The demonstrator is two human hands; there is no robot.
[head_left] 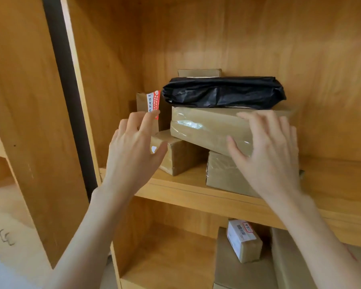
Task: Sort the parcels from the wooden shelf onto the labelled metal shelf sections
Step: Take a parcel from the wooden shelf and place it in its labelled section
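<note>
Behind the black bag [223, 92], a cardboard box [199, 72] shows only its top edge; below it, the right hand [267, 155] hides a lower box's [223, 174] right end.

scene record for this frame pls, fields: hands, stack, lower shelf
left hand: open, reaching near the small box, holds nothing
right hand: open, fingers spread on the long taped box
stack: black bag lies on the long taped box, which rests on the small box and another box
lower shelf: labelled box among other boxes

A pale surface with a dark scribble [6, 237] lies lower left.
</note>
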